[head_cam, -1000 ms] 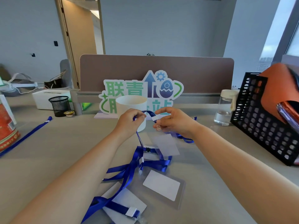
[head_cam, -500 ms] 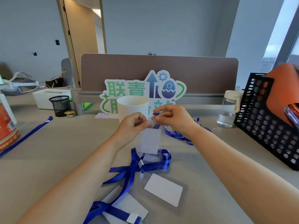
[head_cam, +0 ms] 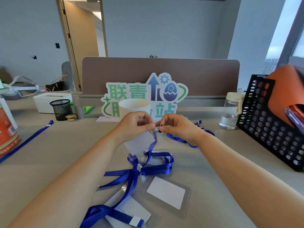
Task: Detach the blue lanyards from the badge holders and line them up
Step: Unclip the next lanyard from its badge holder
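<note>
My left hand [head_cam: 134, 125] pinches the top of a clear badge holder [head_cam: 139, 143] that hangs above the desk. My right hand [head_cam: 178, 126] pinches the clip end of a blue lanyard [head_cam: 179, 139] right beside it; the two hands almost touch. That lanyard trails behind my right wrist. Below, a tangle of blue lanyards [head_cam: 148, 170] lies on the desk with two more badge holders, one with a white card [head_cam: 166, 192] and one near the bottom edge [head_cam: 131, 209]. A single straight lanyard [head_cam: 28, 141] lies at the far left.
A white cup [head_cam: 134, 106] and a colourful sign [head_cam: 146, 94] stand behind my hands. A water bottle [head_cam: 231, 111] and a black perforated basket [head_cam: 269, 122] are at the right. A red tin [head_cam: 7, 130] and a small mesh bin [head_cam: 60, 109] are at the left.
The held badge holder has risen off the desk and now hangs from my left fingers. Both hands have drawn close together at the clip.
</note>
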Available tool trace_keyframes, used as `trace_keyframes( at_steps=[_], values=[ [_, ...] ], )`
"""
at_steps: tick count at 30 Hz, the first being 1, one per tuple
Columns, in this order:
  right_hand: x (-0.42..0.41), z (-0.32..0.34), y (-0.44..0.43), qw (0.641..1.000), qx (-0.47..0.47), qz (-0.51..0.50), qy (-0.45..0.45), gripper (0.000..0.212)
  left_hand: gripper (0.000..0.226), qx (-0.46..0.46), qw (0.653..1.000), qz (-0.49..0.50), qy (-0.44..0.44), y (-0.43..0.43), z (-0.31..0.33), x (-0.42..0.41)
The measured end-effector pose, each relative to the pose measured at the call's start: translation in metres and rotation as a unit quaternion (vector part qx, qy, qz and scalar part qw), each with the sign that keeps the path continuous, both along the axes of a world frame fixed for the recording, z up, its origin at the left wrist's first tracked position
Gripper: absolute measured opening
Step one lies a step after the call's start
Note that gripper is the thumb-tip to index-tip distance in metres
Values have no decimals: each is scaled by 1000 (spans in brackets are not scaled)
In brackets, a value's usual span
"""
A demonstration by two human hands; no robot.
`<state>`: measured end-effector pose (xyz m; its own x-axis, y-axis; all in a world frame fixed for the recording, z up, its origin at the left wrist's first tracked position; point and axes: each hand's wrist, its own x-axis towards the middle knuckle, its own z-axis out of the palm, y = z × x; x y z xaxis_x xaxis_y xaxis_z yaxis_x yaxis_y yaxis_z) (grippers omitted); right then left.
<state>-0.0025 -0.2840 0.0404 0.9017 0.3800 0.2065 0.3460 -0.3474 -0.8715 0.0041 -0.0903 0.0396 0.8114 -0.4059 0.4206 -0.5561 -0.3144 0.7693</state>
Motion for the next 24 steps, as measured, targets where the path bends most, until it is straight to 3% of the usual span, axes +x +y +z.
trace_keyframes(
  at_steps=[3, 9, 24],
  values=[
    [-2, 0, -1, 999, 24, 20, 30, 14, 13, 32, 999, 14, 0, 0, 3, -1],
    [-6, 0, 2, 999, -50, -16, 0, 5, 18, 61, 998, 25, 16, -1, 4, -6],
    [-9, -9, -7, 997, 34, 59, 31, 24, 25, 109, 993, -14, 36, -4, 12, -12]
  ],
)
